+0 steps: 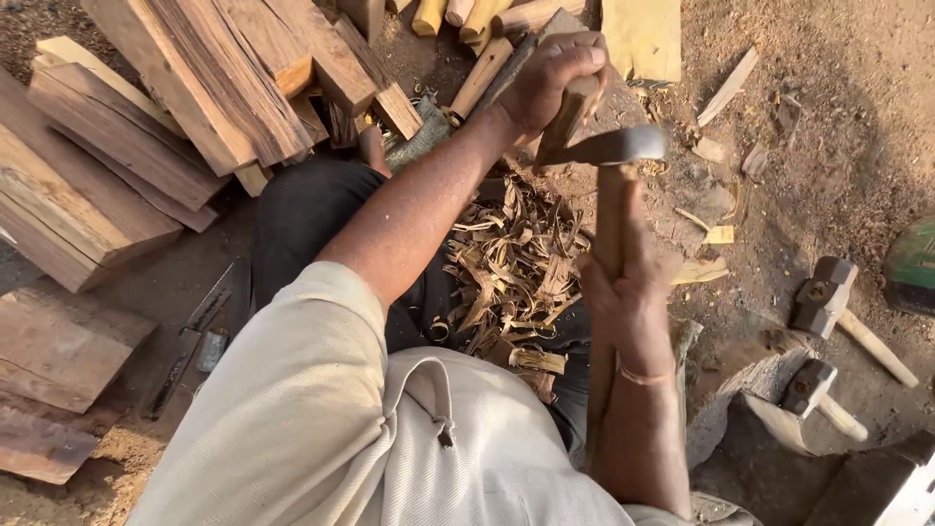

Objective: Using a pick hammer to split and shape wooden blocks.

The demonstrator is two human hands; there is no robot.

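My left hand (547, 80) is closed around the top end of a short piece of wood (568, 115), which I hold almost upright over the ground in front of my knees. My fingers wrap over its upper end, and the lower part of the piece comes out below my palm. My right hand (623, 282) is closed around the wooden handle (611, 229) of an axe, with the thumb lying along the handle. The metal head of the axe (612, 148) is at the top of the handle and lies against the side of the piece of wood, just under my left hand.

Between my legs there is a pile of thin wood shavings (514, 268), curled and pale brown. To my left lie several thick split blocks of wood (146, 127), stacked one over another. Above my left hand some round light sticks (477, 19) lie in a group. On the sandy ground (838, 127) to my right two hammers (828, 292) with wooden handles lie near each other, one beside a grey stone (726, 385). A long dark metal tool (190, 341) lies on the ground by my left side.
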